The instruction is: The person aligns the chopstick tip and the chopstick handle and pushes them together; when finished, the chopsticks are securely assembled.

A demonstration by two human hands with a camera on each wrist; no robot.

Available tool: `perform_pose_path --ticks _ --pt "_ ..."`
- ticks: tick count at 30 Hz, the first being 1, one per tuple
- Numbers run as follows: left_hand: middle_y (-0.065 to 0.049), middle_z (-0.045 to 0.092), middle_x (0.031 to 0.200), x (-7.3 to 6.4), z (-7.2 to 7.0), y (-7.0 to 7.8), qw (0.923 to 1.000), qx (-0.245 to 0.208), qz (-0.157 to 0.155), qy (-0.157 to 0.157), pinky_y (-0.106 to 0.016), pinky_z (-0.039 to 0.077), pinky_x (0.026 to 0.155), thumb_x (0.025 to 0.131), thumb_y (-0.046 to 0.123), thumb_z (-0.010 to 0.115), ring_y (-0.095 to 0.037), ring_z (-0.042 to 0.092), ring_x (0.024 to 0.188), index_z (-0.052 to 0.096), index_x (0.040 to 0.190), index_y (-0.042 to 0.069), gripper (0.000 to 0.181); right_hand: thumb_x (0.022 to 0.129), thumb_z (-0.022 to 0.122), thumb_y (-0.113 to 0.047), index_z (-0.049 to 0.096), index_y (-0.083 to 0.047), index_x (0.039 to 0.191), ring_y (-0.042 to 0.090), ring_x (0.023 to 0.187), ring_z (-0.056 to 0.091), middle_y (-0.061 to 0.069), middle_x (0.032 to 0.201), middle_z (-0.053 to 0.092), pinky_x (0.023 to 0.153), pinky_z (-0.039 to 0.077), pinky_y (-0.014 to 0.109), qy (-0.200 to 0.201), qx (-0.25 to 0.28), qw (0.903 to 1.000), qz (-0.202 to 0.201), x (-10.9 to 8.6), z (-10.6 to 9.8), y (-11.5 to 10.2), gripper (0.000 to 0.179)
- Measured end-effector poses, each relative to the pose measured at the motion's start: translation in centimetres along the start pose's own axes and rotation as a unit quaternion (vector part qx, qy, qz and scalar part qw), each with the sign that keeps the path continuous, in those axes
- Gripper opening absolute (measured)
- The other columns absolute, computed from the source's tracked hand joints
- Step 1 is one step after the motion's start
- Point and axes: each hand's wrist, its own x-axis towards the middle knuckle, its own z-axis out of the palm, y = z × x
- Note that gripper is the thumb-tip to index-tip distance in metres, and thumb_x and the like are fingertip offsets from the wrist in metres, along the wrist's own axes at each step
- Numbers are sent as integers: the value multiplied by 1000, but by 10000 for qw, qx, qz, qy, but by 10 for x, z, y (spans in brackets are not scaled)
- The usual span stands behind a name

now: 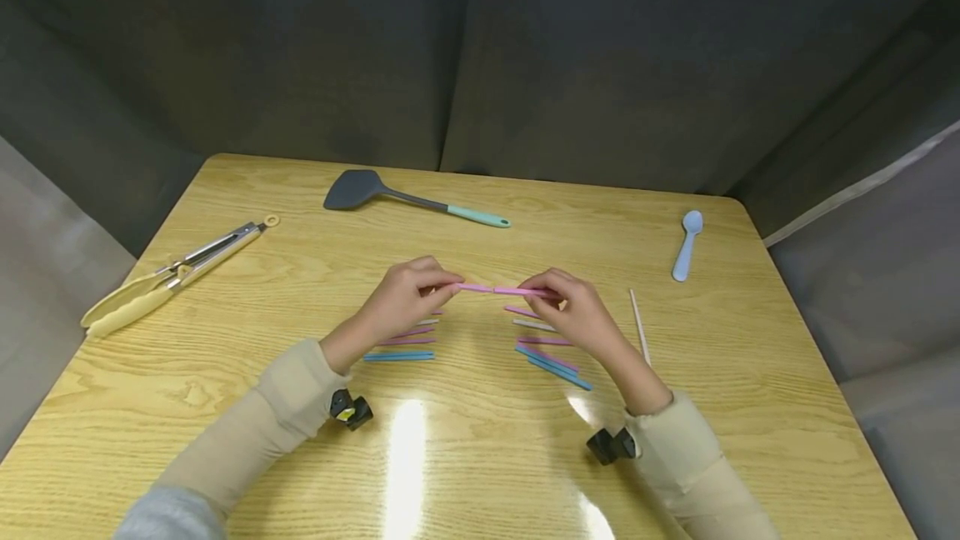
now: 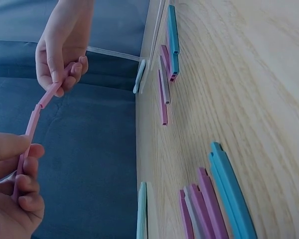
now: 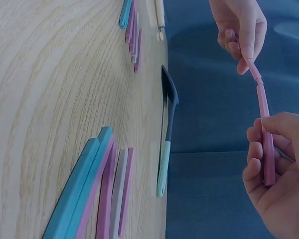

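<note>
Above the table, my left hand pinches a slim pink stick between thumb and fingers. Facing it, my right hand grips a second pink stick. Their inner ends meet at a notched joint; in the left wrist view the two sticks make a slight angle there. Whether the ends are locked together I cannot tell. Below the left hand lie pink, white and blue sticks, side by side. A similar row, with blue sticks nearest me, lies below the right hand, partly hidden by it.
A dark spatula with a mint handle lies at the table's back. Yellow-tipped tongs are at the left, a pale blue spoon at the back right. One white stick lies beyond my right wrist. Grey curtains surround the table.
</note>
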Motion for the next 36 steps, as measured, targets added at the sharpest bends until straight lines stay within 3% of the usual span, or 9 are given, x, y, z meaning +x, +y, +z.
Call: perform_pose_path --ticks 10,17,24,31,36 --pt "0 58 76 0 4 4 9993 353 89 24 -19 38 49 86 11 60 -5 43 57 70 92 3 14 84 62 -5 66 -5 93 12 70 54 2 82 61 63 48 26 80 -89 9998 -158 0 2 -3 10" --pt "-1 58 76 -2 4 12 9989 432 160 49 -17 40 50 86 10 60 -6 43 57 70 92 2 14 81 65 -5 67 -5 88 10 67 54 2 80 62 59 48 22 453 37 9984 -336 -2 4 -7 7" --pt "-1 59 74 -5 1 15 9988 233 363 232 -18 40 50 84 9 62 -6 43 56 71 87 2 12 77 64 8 66 5 81 9 59 48 11 74 61 53 44 20 576 126 9967 -550 -6 -5 -49 6" --pt "-1 60 72 -7 -5 21 9996 -35 195 219 -19 42 52 82 8 64 -5 45 55 71 85 1 10 77 65 5 67 1 82 5 57 45 7 74 62 50 41 20 682 314 9929 -921 -7 2 -35 7" --pt "-1 62 73 -7 -11 30 9993 -75 287 238 -20 43 52 82 6 64 -5 47 55 71 84 1 9 78 66 2 68 -3 83 5 57 44 4 75 62 50 41 20 824 368 9896 -1123 -8 3 -32 7"
